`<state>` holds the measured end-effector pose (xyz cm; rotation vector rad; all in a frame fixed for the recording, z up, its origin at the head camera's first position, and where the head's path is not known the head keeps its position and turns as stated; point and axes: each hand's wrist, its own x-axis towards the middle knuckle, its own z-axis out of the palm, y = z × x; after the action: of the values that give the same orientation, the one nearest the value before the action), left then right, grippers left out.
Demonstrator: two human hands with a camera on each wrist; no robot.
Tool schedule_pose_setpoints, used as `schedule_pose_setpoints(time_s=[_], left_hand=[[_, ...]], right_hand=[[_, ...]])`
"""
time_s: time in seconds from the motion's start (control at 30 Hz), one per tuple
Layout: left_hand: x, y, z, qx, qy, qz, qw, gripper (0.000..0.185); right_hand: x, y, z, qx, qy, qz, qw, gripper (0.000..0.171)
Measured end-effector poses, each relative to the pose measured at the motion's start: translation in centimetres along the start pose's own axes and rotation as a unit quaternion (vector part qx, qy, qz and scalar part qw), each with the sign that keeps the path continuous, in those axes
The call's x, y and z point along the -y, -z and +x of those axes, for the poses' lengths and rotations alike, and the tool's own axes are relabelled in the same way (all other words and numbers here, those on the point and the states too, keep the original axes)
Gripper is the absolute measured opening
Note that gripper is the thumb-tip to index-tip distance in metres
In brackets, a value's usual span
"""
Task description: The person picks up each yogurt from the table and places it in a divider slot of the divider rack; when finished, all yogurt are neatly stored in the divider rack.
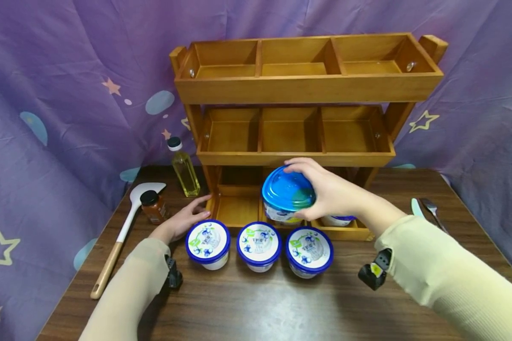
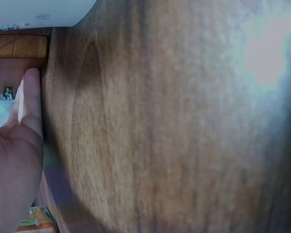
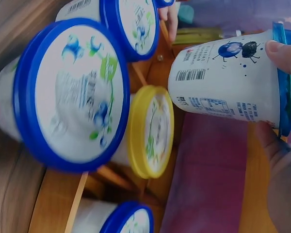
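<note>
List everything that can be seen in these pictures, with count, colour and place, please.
Lifted cup: 1, white with blue lid, above the rack's bottom tier.
Front cups: 3, blue-lidded, in a row on the table.
Yellow-lidded cup: 1, bottom tier.
Rack: 1, brown wood, three tiers.
Oil bottle: 1, yellow, left of rack.
Sauce jar: 1, reddish.
Spatula: 1, white, wooden handle.
Cutlery: table's right edge.
Left hand: flat on table.
Right hand: grips lifted cup.

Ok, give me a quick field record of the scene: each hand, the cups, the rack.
right hand: grips lifted blue-lidded cup by its lid
left hand: flat on the table, touching the wooden rack
front row: three blue-lidded cups on the table
bottom tier: a yellow-lidded cup and another blue-lidded cup
upper tiers: nothing seen inside
</note>
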<state>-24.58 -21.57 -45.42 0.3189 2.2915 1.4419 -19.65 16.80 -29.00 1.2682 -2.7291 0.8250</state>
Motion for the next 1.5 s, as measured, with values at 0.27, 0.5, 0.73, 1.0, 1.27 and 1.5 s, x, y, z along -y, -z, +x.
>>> schedule_pose_setpoints(time_s=[0.27,0.5,0.73,1.0,1.27,1.5], left_hand=[[0.6,0.0,0.1,-0.009,0.006,0.003,0.9999,0.065],[0.6,-0.1,0.2,-0.008,0.017,0.003,0.9998,0.064],[0.4,0.0,0.3,-0.003,0.019,0.000,0.9998,0.066],[0.2,0.0,0.2,-0.002,0.022,-0.006,0.9997,0.067],[0.3,0.0,0.2,-0.004,0.014,0.001,0.9999,0.067],[0.1,0.0,0.3,-0.001,0.015,0.003,0.9999,0.067]], right_hand=[[0.4,-2.5,2.8,-0.003,0.023,0.016,1.000,0.086],[0.4,-4.3,4.5,-0.009,0.018,0.022,1.000,0.086],[0.2,-5.9,5.5,-0.004,0.016,0.033,0.999,0.085],[0.0,-7.1,6.4,0.008,-0.009,0.030,0.999,0.083],[-0.6,-8.4,7.4,0.033,-0.025,0.019,0.999,0.084],[-0.7,-9.0,8.4,0.062,-0.073,0.017,0.995,0.082]])
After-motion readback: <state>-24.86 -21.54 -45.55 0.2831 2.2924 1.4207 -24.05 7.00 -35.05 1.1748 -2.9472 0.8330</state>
